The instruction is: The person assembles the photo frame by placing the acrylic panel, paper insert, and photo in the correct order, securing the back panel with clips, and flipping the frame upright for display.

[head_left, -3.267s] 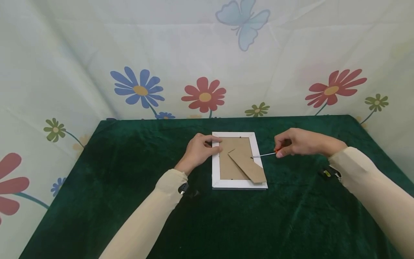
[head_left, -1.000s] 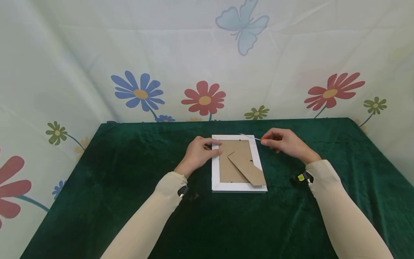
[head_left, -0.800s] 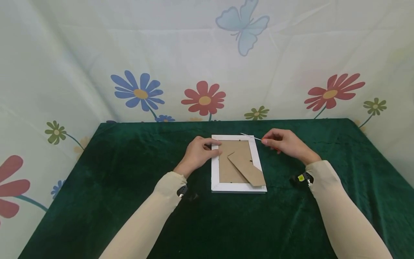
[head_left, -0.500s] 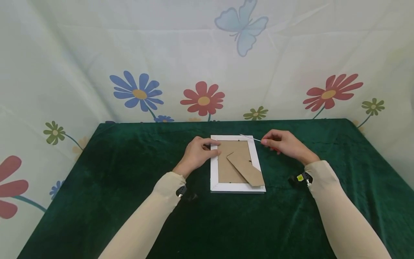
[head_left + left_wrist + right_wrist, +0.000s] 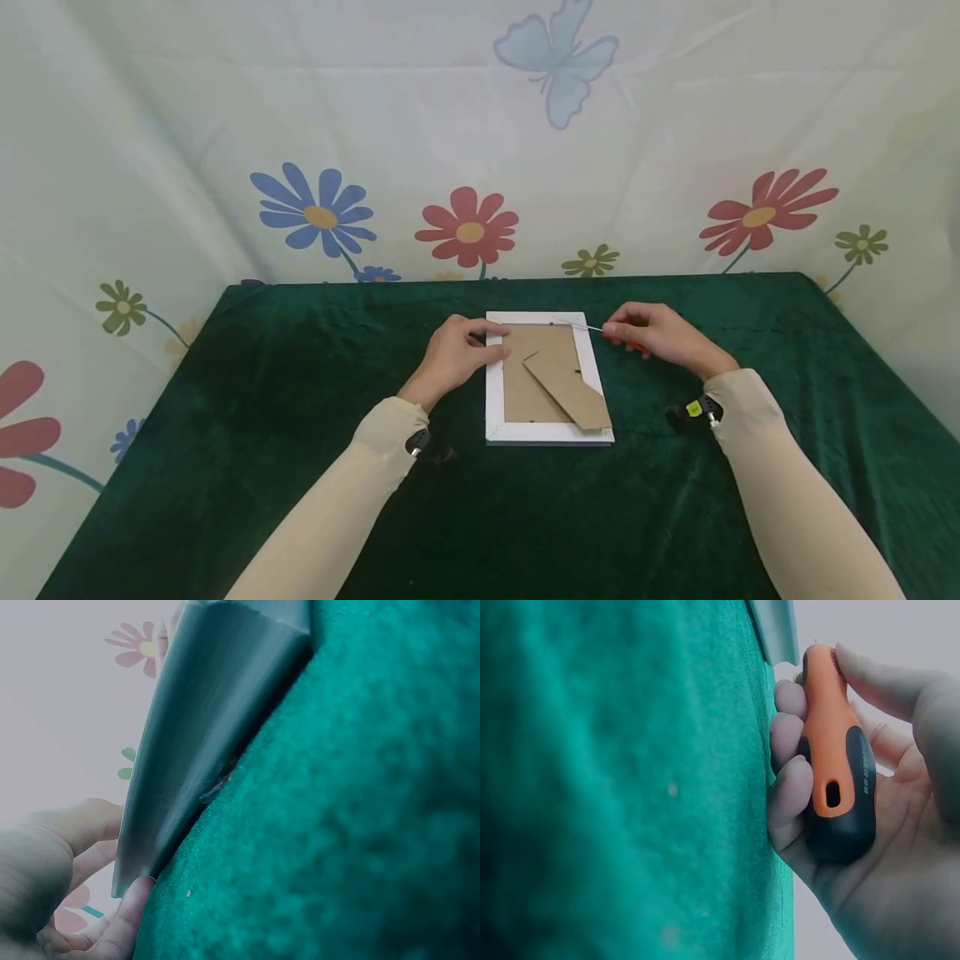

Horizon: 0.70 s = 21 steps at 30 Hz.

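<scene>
Fingers [image 5: 790,787]: right hand [image 5: 666,335] grips orange screwdriver [image 5: 829,742], its tip now by top tab [image 5: 551,323] (seemingly the current work), having left side tab [image 5: 578,372]; left hand [image 5: 456,350] pinches white frame [image 5: 495,400].

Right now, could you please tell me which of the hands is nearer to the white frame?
Left. The left hand holds the white frame at its left side; the right hand is beyond its right side, apart from it, holding the screwdriver.
</scene>
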Available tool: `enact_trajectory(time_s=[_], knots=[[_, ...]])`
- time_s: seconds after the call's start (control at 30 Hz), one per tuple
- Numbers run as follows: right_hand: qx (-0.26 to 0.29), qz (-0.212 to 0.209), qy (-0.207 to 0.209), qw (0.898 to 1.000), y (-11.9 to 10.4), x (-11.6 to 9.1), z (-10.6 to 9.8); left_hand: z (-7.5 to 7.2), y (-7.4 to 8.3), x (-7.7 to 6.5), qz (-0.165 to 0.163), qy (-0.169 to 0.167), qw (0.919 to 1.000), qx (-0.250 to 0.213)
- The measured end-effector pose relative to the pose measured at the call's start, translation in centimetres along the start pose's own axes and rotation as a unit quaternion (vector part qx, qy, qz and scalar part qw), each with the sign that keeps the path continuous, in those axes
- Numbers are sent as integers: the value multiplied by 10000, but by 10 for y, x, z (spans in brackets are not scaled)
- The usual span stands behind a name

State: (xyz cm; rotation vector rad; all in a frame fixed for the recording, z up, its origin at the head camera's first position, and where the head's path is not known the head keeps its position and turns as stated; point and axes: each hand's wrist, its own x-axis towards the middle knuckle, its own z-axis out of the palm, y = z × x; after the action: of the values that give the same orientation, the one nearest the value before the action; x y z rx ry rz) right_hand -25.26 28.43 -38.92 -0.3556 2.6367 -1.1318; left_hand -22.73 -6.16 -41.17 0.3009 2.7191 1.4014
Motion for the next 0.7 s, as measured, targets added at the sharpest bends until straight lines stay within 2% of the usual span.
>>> enact_trajectory(time_s=[0.7], knots=[[-219,-51,-19,9997,0,2,3,2,-2,3,37,27,10000,20]])
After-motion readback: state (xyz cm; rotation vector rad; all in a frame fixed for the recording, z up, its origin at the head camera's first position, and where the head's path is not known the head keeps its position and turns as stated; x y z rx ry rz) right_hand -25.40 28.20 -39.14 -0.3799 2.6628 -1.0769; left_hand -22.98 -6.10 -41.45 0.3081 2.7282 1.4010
